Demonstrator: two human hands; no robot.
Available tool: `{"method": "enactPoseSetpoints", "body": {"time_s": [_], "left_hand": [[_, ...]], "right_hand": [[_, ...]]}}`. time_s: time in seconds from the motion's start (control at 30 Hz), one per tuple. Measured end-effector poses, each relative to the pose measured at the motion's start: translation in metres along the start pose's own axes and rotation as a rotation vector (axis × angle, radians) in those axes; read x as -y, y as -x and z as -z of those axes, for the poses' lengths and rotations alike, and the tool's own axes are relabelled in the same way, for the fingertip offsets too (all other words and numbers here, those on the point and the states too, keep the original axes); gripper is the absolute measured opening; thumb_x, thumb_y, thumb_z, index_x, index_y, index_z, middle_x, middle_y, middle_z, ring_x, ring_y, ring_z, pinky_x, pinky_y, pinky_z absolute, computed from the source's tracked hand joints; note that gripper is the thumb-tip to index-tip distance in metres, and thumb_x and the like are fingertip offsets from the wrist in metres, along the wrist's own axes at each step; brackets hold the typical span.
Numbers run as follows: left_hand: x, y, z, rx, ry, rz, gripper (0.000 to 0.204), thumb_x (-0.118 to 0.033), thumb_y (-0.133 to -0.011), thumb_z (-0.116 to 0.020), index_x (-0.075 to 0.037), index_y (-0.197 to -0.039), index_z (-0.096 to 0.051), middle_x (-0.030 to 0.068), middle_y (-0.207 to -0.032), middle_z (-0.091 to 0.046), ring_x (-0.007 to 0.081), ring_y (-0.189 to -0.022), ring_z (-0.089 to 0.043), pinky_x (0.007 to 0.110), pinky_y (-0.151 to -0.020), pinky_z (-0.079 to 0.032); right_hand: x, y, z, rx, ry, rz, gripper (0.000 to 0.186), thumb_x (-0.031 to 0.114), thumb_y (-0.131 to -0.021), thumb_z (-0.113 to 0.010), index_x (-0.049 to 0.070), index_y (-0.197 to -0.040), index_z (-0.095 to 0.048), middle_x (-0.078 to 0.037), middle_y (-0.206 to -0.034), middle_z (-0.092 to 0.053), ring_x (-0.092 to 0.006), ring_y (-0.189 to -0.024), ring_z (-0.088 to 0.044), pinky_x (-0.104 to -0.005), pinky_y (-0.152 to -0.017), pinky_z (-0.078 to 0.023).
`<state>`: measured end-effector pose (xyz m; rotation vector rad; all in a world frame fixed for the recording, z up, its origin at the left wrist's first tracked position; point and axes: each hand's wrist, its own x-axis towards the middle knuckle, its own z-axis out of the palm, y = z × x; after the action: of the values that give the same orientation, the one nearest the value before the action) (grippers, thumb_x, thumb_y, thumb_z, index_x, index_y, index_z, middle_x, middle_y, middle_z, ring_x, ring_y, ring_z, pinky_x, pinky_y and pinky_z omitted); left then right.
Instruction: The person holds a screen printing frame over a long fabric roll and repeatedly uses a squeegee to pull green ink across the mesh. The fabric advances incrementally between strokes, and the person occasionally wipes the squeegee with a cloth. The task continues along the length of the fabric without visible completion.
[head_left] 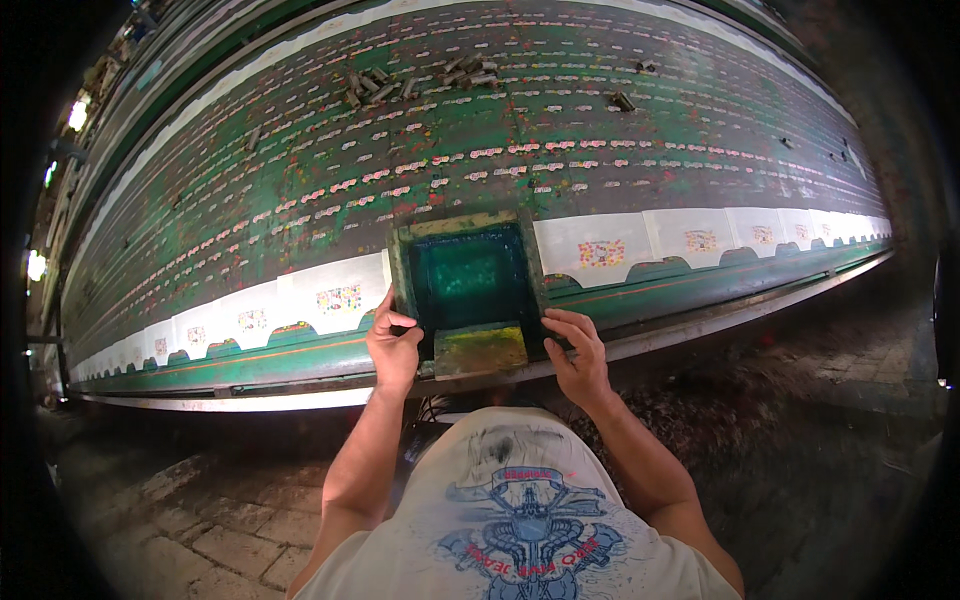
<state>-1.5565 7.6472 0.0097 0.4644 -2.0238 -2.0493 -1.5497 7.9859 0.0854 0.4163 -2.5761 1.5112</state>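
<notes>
A square printing screen frame [535,275], stained and filled with translucent dark green mesh [470,270], lies at the near edge of the long printing table. Along its lower side is a flat yellow-green stained piece [480,350]. My left hand [395,345] grips the frame's left side, index finger upward along it and the others bent. My right hand [575,350] holds the lower right side with bent fingertips. White cut fabric pieces [690,235] with small colourful prints run in a row to either side of the frame, along the table's near edge.
The long curved-looking green table [250,180] carries rows of printed labels or marks. Several small metal blocks [380,85] lie on its far part, others toward the right. A metal rail [230,403] edges the near side. A tiled floor [230,530] shows below; lamps [80,115] glow at left.
</notes>
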Motion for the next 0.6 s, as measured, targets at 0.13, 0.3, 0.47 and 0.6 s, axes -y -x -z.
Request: {"method": "enactPoseSetpoints", "body": {"time_s": [0.13,0.3,0.47,0.6], "left_hand": [[-0.004,0.001,-0.001,-0.009,0.068,0.078,0.029,0.022,-0.076,-0.069,-0.006,-0.082,-0.066,0.0267,-0.177,-0.051,0.0341,-0.167,-0.046,0.042,-0.135,-0.031],[0.001,0.002,0.002,0.001,0.061,0.058,0.029,0.022,-0.075,-0.07,-0.006,-0.082,-0.067,0.0264,-0.177,-0.051,0.0319,-0.162,-0.051,0.04,-0.129,-0.037],[0.011,-0.001,-0.001,0.019,0.056,-0.027,0.029,0.021,-0.073,-0.072,-0.007,-0.083,-0.069,0.0275,-0.176,-0.052,0.0303,-0.158,-0.056,0.039,-0.126,-0.041],[0.011,0.0,-0.004,-0.002,0.029,-0.03,0.029,0.019,-0.074,-0.069,-0.009,-0.083,-0.069,0.0298,-0.171,-0.056,0.0358,-0.163,-0.051,0.043,-0.132,-0.035]], "right_hand": [[0.015,-0.016,0.002,0.066,0.024,0.161,0.035,-0.002,-0.095,-0.081,0.004,-0.13,-0.078,-0.017,-0.139,-0.076,-0.0393,-0.128,-0.071,-0.0492,-0.11,-0.057],[0.037,-0.02,-0.02,0.288,0.151,0.347,0.042,0.008,-0.088,-0.089,0.006,-0.129,-0.079,-0.014,-0.136,-0.075,-0.0389,-0.127,-0.072,-0.0519,-0.105,-0.059],[0.055,-0.03,-0.047,0.429,0.409,0.422,0.045,0.011,-0.087,-0.084,0.009,-0.132,-0.079,-0.012,-0.127,-0.075,-0.0365,-0.125,-0.07,-0.0511,-0.107,-0.056],[0.056,-0.049,-0.049,0.603,0.554,0.388,0.042,0.007,-0.088,-0.074,0.008,-0.129,-0.08,-0.013,-0.122,-0.075,-0.0362,-0.119,-0.071,-0.0505,-0.105,-0.057]]}}
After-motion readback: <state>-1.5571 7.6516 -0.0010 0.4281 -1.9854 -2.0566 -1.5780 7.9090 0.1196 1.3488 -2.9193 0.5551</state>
